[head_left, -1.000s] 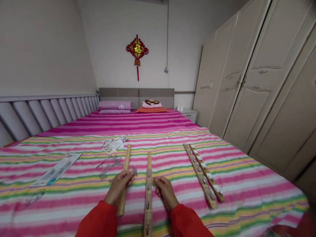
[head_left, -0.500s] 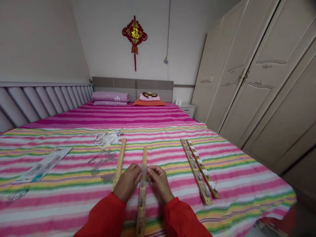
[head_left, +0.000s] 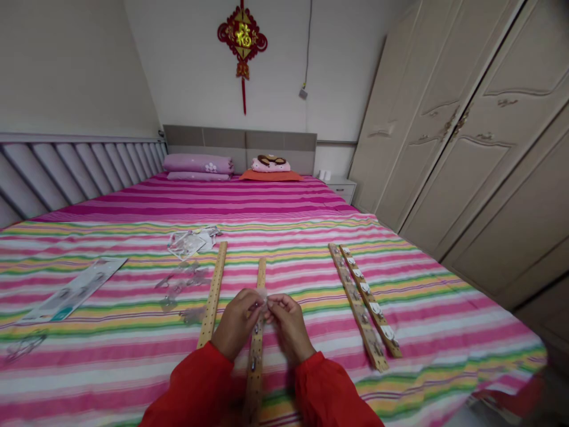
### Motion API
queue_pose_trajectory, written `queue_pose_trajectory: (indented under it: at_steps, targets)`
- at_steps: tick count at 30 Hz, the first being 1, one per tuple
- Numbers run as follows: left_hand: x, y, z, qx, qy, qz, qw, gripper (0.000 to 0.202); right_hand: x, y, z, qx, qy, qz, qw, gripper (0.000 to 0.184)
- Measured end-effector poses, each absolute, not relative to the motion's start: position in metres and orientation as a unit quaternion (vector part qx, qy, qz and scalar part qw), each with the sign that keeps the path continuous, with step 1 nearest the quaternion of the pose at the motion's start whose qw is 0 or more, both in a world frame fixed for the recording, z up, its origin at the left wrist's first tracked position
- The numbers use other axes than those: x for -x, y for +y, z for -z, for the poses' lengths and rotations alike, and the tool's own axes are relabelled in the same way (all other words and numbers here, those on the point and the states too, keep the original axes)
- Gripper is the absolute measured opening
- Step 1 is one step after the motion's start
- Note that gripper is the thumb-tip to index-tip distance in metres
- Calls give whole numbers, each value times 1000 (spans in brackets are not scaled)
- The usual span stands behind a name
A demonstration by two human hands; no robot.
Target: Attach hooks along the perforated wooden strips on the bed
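Observation:
My left hand (head_left: 235,323) and my right hand (head_left: 288,325) meet over a long wooden strip with holes and metal hooks (head_left: 256,332) that lies on the striped bed (head_left: 133,356). Both hands pinch a small clear plastic piece (head_left: 262,299) between their fingertips, just above the strip. A second wooden strip with holes (head_left: 213,292) lies directly left of my left hand. My sleeves are red.
Two more wooden strips with white-backed hooks (head_left: 364,302) lie to the right. Clear plastic hooks (head_left: 180,287) and torn packaging (head_left: 191,242) lie to the left, with a backing card (head_left: 73,290) further left. Pillows (head_left: 198,166) sit at the headboard; wardrobes (head_left: 480,130) stand on the right.
My hands came together from either side of the middle strip and now hold the small clear piece between them. The view tilted downward slightly.

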State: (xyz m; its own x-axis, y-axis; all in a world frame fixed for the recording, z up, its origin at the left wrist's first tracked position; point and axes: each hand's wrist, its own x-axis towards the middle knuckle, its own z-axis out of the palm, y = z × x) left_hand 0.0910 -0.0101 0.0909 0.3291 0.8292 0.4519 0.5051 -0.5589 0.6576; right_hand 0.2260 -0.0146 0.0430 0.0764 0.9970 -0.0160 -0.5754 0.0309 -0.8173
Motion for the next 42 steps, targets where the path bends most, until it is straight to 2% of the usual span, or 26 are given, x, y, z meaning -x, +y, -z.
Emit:
queue_pose_trajectory:
  at_steps: [6,13,16,19,32,42]
  targets:
    - [-94,-16,-89,-777,410,-418,232,13,-230,-9,-38,345,-330,-600,641,24]
    - [-90,7,-89,-587,524,-496,366,38,-234,3,-41,368,-304,-571,668,25]
    - [-92,24,-87,-546,535,-460,452,46,-233,11,-43,380,-296,-567,668,27]
    - [-95,40,-82,-517,537,-440,501,44,-231,22,-42,392,-288,-564,667,28]
    - [-96,79,-51,-525,558,-435,473,20,-222,61,-15,437,-303,-541,651,16]
    - [-95,90,-35,-531,562,-435,462,16,-219,65,-3,453,-314,-519,653,17]
